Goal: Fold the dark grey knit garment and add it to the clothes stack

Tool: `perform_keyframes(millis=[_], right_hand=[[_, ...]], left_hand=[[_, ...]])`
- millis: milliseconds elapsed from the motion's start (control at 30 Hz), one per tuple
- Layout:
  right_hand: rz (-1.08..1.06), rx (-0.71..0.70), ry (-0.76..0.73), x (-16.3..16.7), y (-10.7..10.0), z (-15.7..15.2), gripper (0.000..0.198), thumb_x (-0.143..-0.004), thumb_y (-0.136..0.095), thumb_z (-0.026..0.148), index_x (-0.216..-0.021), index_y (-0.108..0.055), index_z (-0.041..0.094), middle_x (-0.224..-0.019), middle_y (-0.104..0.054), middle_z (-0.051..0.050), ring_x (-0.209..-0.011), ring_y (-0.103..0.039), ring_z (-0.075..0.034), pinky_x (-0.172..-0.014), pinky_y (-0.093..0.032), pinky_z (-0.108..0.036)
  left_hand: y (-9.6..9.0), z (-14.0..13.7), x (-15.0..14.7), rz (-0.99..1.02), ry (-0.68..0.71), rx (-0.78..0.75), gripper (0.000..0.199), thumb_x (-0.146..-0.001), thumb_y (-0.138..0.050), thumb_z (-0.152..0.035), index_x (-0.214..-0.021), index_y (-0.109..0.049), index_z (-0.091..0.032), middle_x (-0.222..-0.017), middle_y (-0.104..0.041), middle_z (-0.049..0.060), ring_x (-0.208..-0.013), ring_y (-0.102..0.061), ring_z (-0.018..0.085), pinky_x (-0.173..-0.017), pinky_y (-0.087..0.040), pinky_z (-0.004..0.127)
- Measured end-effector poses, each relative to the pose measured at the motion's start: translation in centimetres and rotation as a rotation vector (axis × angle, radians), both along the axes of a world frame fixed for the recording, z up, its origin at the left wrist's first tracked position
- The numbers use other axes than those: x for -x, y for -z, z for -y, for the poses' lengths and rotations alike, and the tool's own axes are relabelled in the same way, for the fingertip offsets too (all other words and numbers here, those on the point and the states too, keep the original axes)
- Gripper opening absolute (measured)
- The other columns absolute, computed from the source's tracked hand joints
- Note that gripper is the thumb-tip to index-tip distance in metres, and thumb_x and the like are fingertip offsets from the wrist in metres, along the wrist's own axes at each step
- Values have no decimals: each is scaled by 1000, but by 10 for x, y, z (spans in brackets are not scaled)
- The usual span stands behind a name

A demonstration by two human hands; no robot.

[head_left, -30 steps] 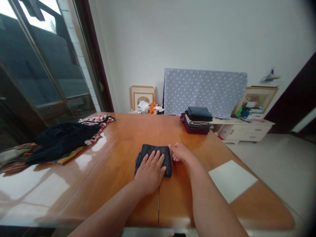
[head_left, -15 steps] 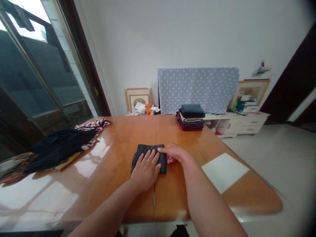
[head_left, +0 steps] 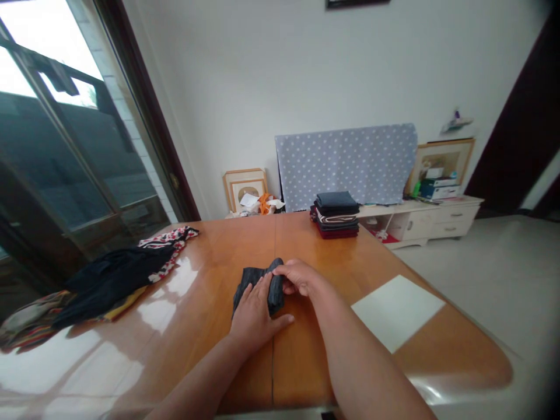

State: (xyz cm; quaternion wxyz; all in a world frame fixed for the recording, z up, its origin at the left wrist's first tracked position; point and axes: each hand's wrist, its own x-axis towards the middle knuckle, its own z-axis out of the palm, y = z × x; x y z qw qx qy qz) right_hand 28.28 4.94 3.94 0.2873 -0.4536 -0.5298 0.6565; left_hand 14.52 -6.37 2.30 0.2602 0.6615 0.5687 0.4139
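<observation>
Left hand (head_left: 252, 315) partly covers cloth (head_left: 275, 296), perhaps denim.

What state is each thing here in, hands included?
Dark garment: folded, right edge raised
Left hand: open, resting on it
Right hand: pinching its edge
Clothes stack: folded, piled
Loose clothes: unfolded, overlapping
White sheet: lying flat
Polka-dot cloth: draped
Cabinet drawers: shut

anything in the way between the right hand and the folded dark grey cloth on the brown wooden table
Nothing visible: the right hand touches the folded dark grey cloth at its turned-up right edge. The left hand lies on the cloth, not between them.
</observation>
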Motion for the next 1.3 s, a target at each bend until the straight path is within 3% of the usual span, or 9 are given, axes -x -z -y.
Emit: perform_keyframes(millis=[167, 333, 500, 633, 733, 900, 1067, 1200, 1300], right_hand=[[-156, 3, 32, 7, -11, 7, 11, -86, -62, 27, -83, -57, 17, -61, -63, 1, -50, -59, -9, -49, -52, -18], [-475, 20, 46, 5, -19, 10, 22, -91, -61, 37, -93, -58, 16, -77, -70, -7, -67, -69, -14, -63, -58, -24], [-444, -35, 351, 11, -7, -2, 27, -91, -61, 44, -86, -56, 17, -73, -66, -4, -65, -68, -14, -60, -57, -23], [-423, 11, 514, 18, 5, -10, 36, -90, -57, 54, -81, -54, 19, -73, -64, -3, -63, -66, -13, -58, -55, -23], [-488, 198, 417, 24, 8, -8, 53, -89, -45, 70, -77, -53, 19, -67, -62, -4, -60, -65, -15, -60, -57, -27], [-630, 403, -26, 37, -3, 13, 84, -78, -30, 90, -86, -61, 12, -80, -70, -17, -74, -71, -25, -67, -59, -37], [-859, 331, -54, 49, -14, 30, 56, -88, -55, 64, -117, -63, 17, -106, -74, -10, -88, -72, -21, -76, -59, -33], [-786, 321, 89, 54, -5, 25, 35, -84, -69, 25, -117, -64, 14, -110, -74, -10, -97, -71, -20, -88, -57, -33], [-697, 285, 144, 50, 3, 17, 33, -80, -67, 18, -112, -65, 12, -105, -75, -11, -93, -72, -22, -88, -57, -38]], left_hand=[[-13, -4, 0, 300, -123, -7, 60, -75, -73, -17, -131, -57, -30, -135, -61, 6, -138, -44, 28, -116, -30, 42], [-38, -15, 14, 728, -206, 68, 36, -83, -70, -24, -118, -65, -21, -115, -72, 7, -126, -57, 28, -104, -47, 38], [-69, -20, 35, 1194, -137, 231, 45, -91, -59, -42, -127, -60, -15, -116, -72, 15, -114, -65, 32, -98, -52, 49], [-81, -24, 50, 1386, -69, 185, 47, -96, -49, -43, -132, -57, -15, -126, -67, 15, -117, -64, 30, -102, -50, 49], [-80, -30, 55, 1463, -52, 145, 47, -97, -46, -43, -135, -56, -17, -128, -66, 15, -118, -63, 30, -102, -50, 51], [-69, -42, 54, 1625, -8, 33, 49, -99, -42, -44, -136, -55, -15, -129, -65, 17, -119, -63, 31, -101, -49, 52], [-52, -45, 40, 1638, 36, 33, 56, -97, -43, -50, -138, -54, -14, -134, -61, 19, -121, -60, 33, -104, -46, 53], [-45, -37, 28, 1589, 107, 33, 51, -95, -52, -43, -137, -56, -15, -133, -63, 16, -124, -59, 32, -108, -44, 49], [-44, -28, 32, 1550, 109, 26, 52, -93, -55, -45, -137, -56, -17, -133, -64, 14, -122, -60, 31, -107, -45, 48]])
